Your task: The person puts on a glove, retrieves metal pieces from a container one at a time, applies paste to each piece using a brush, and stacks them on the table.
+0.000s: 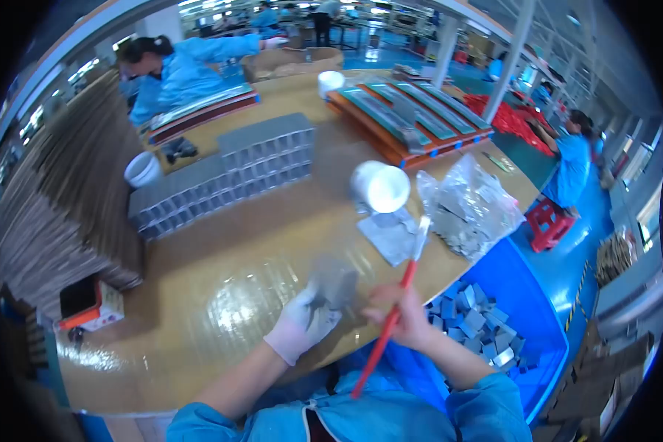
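A white glove covers my left hand (pixel 302 324), which is closed on a small grey box-like piece (pixel 335 282), blurred by motion. My bare right hand (pixel 409 318) grips a red-handled brush (pixel 409 275), its pale tip pointing away from me. Just beyond the brush stands a white tub (pixel 388 188) with white contents. Beside the tub lies a flat grey sheet (pixel 385 240), and a clear plastic bag (pixel 486 190) with grey pieces in it is to the right. Rows of grey hollow pieces (pixel 228 173) are stacked at the back left of the table.
A blue bin (pixel 551 313) of loose grey pieces sits at my right, against the table (pixel 199 258). Tall cardboard sheets (pixel 62 184) rise at the left, near a small orange-and-black box (pixel 88 302). Orange-edged panels (pixel 412 121) lie at the back. Co-workers sit at left and right.
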Available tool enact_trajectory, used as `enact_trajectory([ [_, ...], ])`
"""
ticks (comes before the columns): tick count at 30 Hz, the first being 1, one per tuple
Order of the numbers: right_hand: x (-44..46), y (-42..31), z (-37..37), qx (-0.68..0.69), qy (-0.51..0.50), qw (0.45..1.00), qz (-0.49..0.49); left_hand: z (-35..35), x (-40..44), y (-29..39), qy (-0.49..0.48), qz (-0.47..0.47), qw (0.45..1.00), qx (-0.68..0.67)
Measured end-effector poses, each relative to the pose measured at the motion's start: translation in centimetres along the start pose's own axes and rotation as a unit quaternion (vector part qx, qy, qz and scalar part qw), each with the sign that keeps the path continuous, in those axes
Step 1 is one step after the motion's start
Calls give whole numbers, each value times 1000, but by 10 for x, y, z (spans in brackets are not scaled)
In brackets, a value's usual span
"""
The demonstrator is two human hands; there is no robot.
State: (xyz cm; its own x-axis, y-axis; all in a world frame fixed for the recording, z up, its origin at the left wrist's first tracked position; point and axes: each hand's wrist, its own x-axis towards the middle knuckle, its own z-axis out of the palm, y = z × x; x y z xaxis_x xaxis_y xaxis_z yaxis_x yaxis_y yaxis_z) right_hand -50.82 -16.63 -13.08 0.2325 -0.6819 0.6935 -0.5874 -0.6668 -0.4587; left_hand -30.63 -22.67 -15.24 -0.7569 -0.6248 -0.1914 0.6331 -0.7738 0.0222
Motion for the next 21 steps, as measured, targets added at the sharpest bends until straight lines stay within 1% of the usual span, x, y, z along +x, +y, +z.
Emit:
enact_trajectory([
  [1, 2, 5, 1, -1, 25, 999, 37, -6, -8, 10, -28, 7, 999, -15],
  [2, 8, 6, 1, 94, 78, 986, 111, -11, -13, 20, -26, 22, 999, -17],
  [3, 17, 4, -2, 184, 128, 957, 185, -16, -15, 28, -45, 35, 998, -30],
  [4, 33, -7, -13, 169, 136, 948, 235, -20, -16, 36, -66, 45, 996, -43],
  [6, 41, 2, -29, 133, 174, 930, 296, -26, -17, 45, -108, 54, 990, -68],
  [8, 40, 21, -37, 130, 224, 923, 285, -29, -21, 47, -101, 62, 990, -81],
  [9, 44, 21, -39, 125, 226, 922, 289, -32, -23, 47, -93, 67, 989, -91],
  [11, 54, 19, -49, 144, 238, 879, 386, -35, -23, 44, -78, 66, 989, -109],
  [12, 58, 19, -51, 160, 252, 868, 397, -34, -22, 42, -80, 50, 989, -111],
  [13, 62, 21, -51, 176, 266, 856, 406, -32, -24, 40, -58, 59, 992, -91],
  [14, 62, 27, -55, 165, 276, 855, 407, -29, -28, 39, -36, 70, 994, -71],
  [16, 61, 41, -60, 152, 224, 875, 402, -27, -32, 38, 7, 100, 995, -28],
  [17, 62, 46, -62, 146, 230, 874, 403, -28, -30, 37, 5, 92, 995, -28],
  [21, 68, 60, -61, 26, 159, 917, 365, -33, -29, 35, 33, 81, 996, -12],
])
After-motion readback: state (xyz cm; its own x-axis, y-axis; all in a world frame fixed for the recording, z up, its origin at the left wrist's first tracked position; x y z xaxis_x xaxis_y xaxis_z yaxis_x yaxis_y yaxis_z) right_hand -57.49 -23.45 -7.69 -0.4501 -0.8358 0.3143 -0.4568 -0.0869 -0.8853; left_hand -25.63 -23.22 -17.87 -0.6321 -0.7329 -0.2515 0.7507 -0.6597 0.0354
